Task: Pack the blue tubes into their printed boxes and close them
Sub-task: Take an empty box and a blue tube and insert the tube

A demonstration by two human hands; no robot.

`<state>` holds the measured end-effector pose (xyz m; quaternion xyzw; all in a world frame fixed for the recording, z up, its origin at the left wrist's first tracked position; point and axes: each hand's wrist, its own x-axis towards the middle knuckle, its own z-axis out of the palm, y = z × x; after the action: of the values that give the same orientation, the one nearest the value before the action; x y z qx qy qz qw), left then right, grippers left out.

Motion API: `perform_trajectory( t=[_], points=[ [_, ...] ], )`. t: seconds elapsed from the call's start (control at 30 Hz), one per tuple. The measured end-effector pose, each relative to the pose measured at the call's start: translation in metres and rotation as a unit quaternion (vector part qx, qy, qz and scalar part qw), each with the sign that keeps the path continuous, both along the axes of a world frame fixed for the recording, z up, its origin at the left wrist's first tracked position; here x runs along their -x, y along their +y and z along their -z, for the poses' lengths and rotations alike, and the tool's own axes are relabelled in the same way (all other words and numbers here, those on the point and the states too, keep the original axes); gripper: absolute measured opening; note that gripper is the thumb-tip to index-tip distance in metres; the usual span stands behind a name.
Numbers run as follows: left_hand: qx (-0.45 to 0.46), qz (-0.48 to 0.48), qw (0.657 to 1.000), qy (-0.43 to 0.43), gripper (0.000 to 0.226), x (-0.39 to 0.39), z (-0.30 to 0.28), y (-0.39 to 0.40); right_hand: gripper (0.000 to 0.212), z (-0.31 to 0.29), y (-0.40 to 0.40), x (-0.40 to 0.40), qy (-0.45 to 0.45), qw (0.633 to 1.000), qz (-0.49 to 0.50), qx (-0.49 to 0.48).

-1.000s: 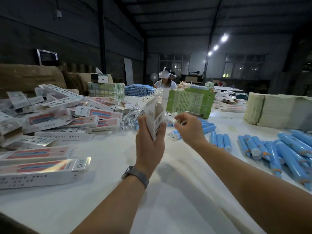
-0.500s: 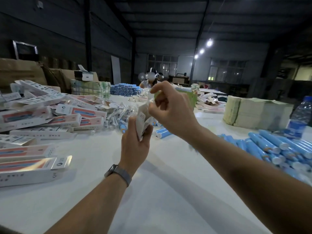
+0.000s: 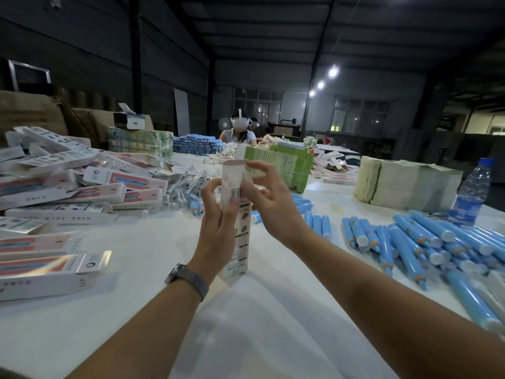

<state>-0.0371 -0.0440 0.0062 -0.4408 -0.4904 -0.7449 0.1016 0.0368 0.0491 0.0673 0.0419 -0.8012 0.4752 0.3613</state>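
Left hand [image 3: 218, 231] grips the upright printed box [image 3: 237, 214]; right hand [image 3: 269, 199] fingers pinch its top flap [image 3: 237, 162] at 12 o'clock. Best to steady the box body and open the mouth square before fetching a blue tube [image 3: 404, 242].

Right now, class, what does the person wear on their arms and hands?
Both forearms are bare, with no sleeves in view and no gloves. The left hand has a grey watch with a metal-look band at its wrist. The right hand wears nothing visible.

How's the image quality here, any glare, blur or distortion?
Head view: dim hall, ceiling lamps flaring; iridescent glare on the nearest packed box; wide-angle bending stretches the forearms and edge-of-frame blue tubes; the hands and the held box are reasonably sharp.
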Motion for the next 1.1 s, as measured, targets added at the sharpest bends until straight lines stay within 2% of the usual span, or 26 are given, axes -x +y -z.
perform_trajectory(
  t=[0.1, 0.23, 0.43, 0.6, 0.77, 0.83, 0.93, 1.03, 1.1],
  points=[
    [-0.002, 0.001, 1.0, 0.01, 0.031, 0.0, 0.0, 0.001, 0.032, 0.008, 0.0, 0.001, 0.01, 0.996, -0.039, 0.08],
    [0.008, -0.062, 0.996, 0.058, 0.042, 0.0, 0.001, 0.0, 0.022, 0.016, -0.004, 0.005, 0.04, 0.993, -0.03, 0.106],
    [0.038, -0.122, 0.99, 0.066, 0.027, 0.003, 0.003, 0.001, 0.016, 0.024, -0.008, 0.01, 0.086, 0.991, -0.006, 0.105],
    [0.034, -0.097, 0.994, 0.038, 0.019, 0.001, 0.002, 0.0, 0.014, 0.026, -0.006, 0.013, 0.084, 0.993, 0.007, 0.088],
    [-0.006, 0.044, 0.999, -0.012, 0.015, -0.001, -0.002, -0.004, 0.011, 0.019, -0.001, 0.012, 0.075, 0.996, 0.044, 0.032],
    [-0.007, 0.057, 0.998, -0.025, 0.018, -0.003, -0.004, -0.005, 0.013, 0.012, 0.002, 0.011, 0.097, 0.994, 0.036, 0.023],
    [-0.009, 0.06, 0.997, -0.048, 0.029, -0.004, -0.004, -0.005, 0.013, 0.007, 0.004, 0.009, 0.085, 0.995, -0.015, 0.057],
    [-0.007, 0.057, 0.996, -0.065, 0.043, -0.003, -0.004, -0.005, 0.028, 0.008, 0.002, 0.011, 0.107, 0.994, 0.025, 0.025],
    [-0.008, 0.067, 0.996, -0.052, 0.04, -0.001, -0.003, -0.004, 0.034, 0.008, -0.001, 0.01, 0.123, 0.991, 0.052, -0.019]
  ],
)
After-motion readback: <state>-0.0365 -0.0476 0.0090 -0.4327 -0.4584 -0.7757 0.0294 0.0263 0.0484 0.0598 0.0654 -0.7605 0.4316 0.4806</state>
